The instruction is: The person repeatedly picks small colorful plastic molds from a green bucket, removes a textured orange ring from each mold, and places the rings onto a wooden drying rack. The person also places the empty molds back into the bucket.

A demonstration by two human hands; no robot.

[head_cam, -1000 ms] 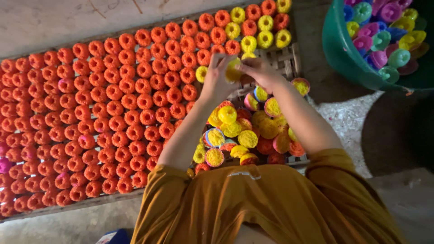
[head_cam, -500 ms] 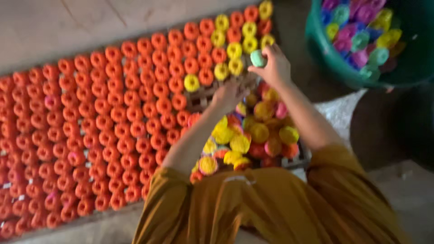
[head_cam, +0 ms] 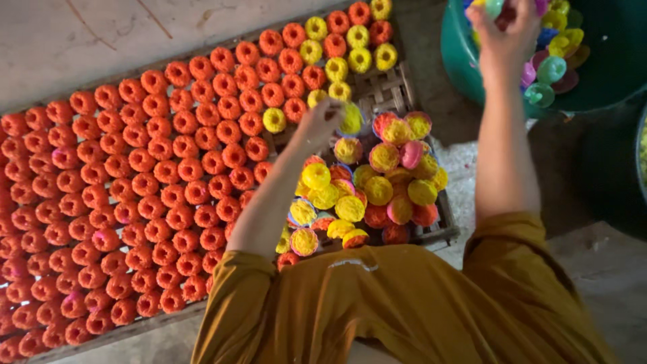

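Note:
My left hand [head_cam: 321, 125] pinches a yellow round piece [head_cam: 351, 118] just above the bare part of a woven tray [head_cam: 391, 87], beside the last yellow pieces in the rows. My right hand [head_cam: 507, 28] is stretched out over a green basin [head_cam: 465, 61] at the top right. Its fingers are closed on a small green cup [head_cam: 494, 7], among other coloured cups [head_cam: 549, 67] in the basin. A heap of filled cups [head_cam: 377, 185], yellow, orange and pink, lies on the tray between my two arms.
Rows of orange round pieces [head_cam: 162, 175] cover the tray from the left edge to the middle, with a few rows of yellow ones [head_cam: 350, 47] at the top right. A pale concrete floor [head_cam: 81, 40] lies beyond the tray. A dark container rim [head_cam: 640, 155] shows at the right edge.
My right hand has carried a green cup from above the heap out to the green basin. My left hand has stayed by the row end with a yellow piece.

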